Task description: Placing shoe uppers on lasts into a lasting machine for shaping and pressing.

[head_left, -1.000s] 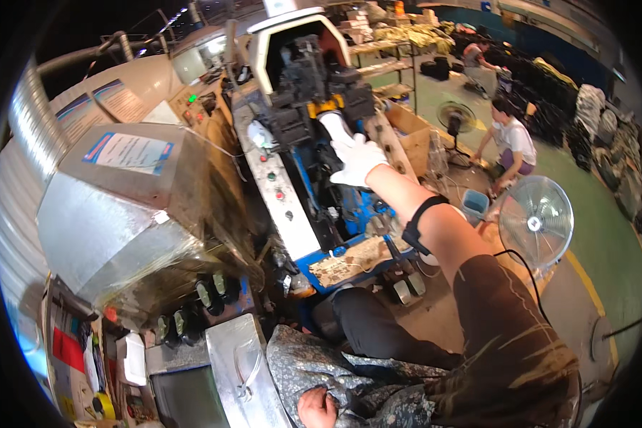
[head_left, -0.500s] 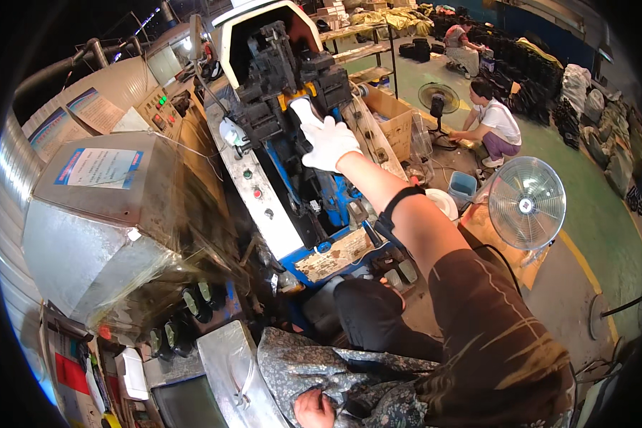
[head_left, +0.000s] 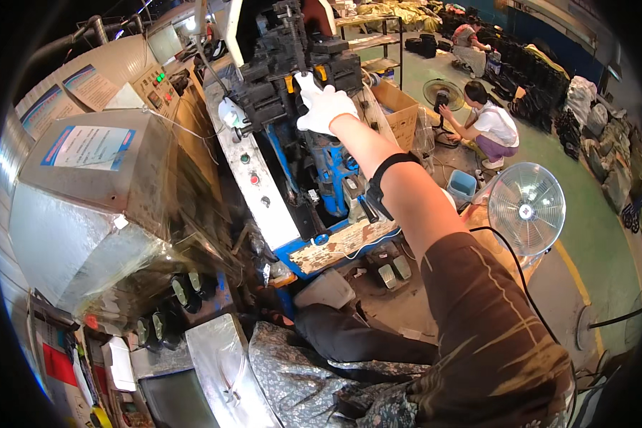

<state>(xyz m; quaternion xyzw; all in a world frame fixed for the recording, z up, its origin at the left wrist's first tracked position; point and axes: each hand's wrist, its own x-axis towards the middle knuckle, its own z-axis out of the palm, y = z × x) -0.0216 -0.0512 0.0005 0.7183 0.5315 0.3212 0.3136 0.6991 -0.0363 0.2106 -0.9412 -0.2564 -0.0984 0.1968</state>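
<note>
My right hand (head_left: 328, 112), in a white glove, reaches forward into the upper working part of a black and blue machine (head_left: 328, 175). Its fingers are curled around a smooth, elongated white piece (head_left: 308, 83), whose far end points up between two yellow parts of the machine. Glove and piece are nearly the same white, so the kind of piece cannot be made out. Black clamp-like blocks (head_left: 339, 71) surround that spot. A dark band circles my right forearm. My left hand is out of sight.
A metal hood (head_left: 85, 192) stands left of the machine, several dark shoes (head_left: 165, 328) below it. Buttons (head_left: 254, 179) line the machine's white left panel. To the right are a cardboard box (head_left: 399, 118), a blue bin (head_left: 461, 185), a fan (head_left: 526, 210) and a crouching person (head_left: 493, 128).
The view has shifted. My gloved right hand stays at the machine with the white piece. My bare left hand, earlier in my lap, has left the picture. The crouching person has raised an arm toward the farther fan.
</note>
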